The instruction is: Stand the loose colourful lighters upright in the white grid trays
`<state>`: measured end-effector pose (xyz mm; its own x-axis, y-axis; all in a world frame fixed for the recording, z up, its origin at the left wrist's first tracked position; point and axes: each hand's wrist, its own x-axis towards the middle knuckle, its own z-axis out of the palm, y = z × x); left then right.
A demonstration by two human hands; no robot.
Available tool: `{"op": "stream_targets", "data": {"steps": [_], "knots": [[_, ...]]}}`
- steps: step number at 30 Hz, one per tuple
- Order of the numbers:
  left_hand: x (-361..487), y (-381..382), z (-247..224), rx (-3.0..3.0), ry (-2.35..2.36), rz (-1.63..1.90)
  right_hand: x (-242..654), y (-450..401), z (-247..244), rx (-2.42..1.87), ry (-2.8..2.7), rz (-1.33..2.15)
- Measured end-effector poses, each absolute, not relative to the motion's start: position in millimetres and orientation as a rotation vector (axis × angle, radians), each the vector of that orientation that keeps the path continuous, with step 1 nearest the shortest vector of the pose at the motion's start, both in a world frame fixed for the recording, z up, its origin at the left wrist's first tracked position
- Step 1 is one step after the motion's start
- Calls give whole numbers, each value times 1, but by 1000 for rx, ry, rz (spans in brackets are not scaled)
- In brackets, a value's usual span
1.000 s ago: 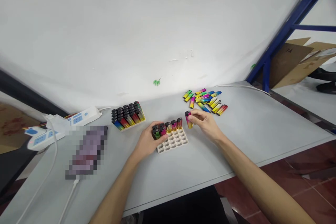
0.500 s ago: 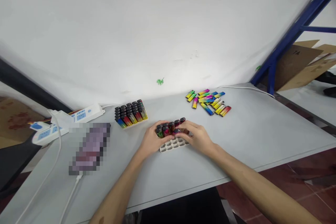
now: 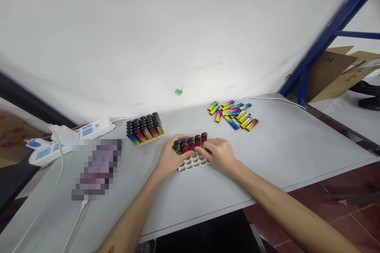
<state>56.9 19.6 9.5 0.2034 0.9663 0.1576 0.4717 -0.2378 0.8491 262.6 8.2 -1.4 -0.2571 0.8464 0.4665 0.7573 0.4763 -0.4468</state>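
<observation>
Near the middle of the desk is a pale tray (image 3: 190,165) with rows of holes, its front rows bare. Black-topped lighters (image 3: 184,146) stand close together at its back. My left hand (image 3: 170,157) curls round the left end of this group, thumb in front and fingers behind, shut on the lighters. At the right end my right hand (image 3: 219,152) has its fingers bent and its thumb pointing left against the front of the group, beside a dark red lighter (image 3: 204,137). What lies between its fingertips is hidden.
Back left stands a full tray of lighters (image 3: 145,128). Loose shiny coloured lighter sleeves (image 3: 233,115) lie in a pile at the back right. On the left are a white power strip (image 3: 89,129), a blurred-out phone (image 3: 97,170) and its cable (image 3: 74,221).
The lighter seen in my right hand earlier no longer shows there. That hand has shifted slightly, its fingers more curled against the group. My left hand keeps its hold; the whole view has shifted slightly.
</observation>
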Motion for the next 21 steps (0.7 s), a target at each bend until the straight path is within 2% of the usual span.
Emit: {"op": "stream_targets", "data": {"steps": [7,11,15,18,21], "knots": [[58,17,14,1747,1373,894,325,37,-1,-1950,-1583,-246],[53,16,18,1758,1372,846,350,43,-11,-2214,-1571,-259],[45,15,21,1804,1345,777,351,42,-10,-2175,-1569,-263],[42,14,21,1786,1309,783,347,41,-4,-1975,-1460,-250],[42,14,20,1766,1304,787,338,39,1,-1682,-1372,14]]}}
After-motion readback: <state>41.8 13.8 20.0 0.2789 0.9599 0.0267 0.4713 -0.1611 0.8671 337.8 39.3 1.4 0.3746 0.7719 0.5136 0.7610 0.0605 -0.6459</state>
